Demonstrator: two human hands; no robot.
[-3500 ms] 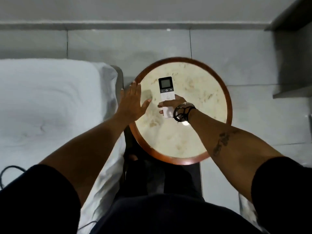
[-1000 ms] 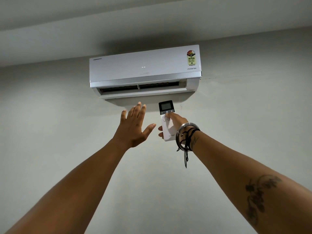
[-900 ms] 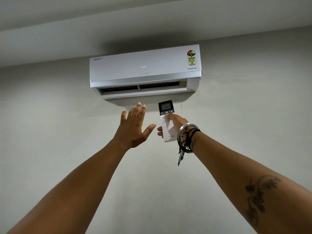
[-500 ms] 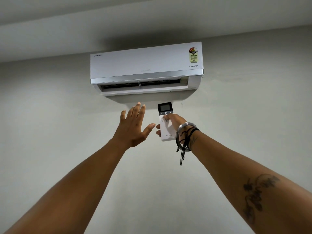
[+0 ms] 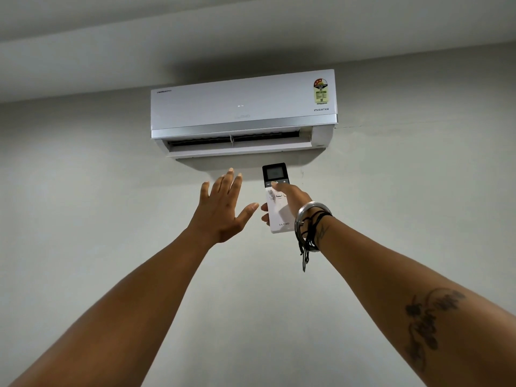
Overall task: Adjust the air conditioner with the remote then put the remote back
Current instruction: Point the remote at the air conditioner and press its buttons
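Observation:
A white wall-mounted air conditioner [image 5: 243, 107] hangs high on the wall, its bottom flap open. My right hand [image 5: 293, 199] holds a white remote [image 5: 277, 208] with a dark screen on top, raised and aimed at the unit. The thumb rests on the dark button strip just under the screen. Bangles and black threads circle that wrist. My left hand [image 5: 223, 210] is lifted beside the remote, palm toward the wall, fingers spread, holding nothing.
A plain grey wall [image 5: 83, 219] fills the view below the unit, and the ceiling [image 5: 195, 29] meets it just above. The round table and the bed are out of view.
Since 3.5 s ago the remote was lifted off the round table and my gaze rose to the air conditioner. In the last second the thumb crept up from the white buttons to the dark strip.

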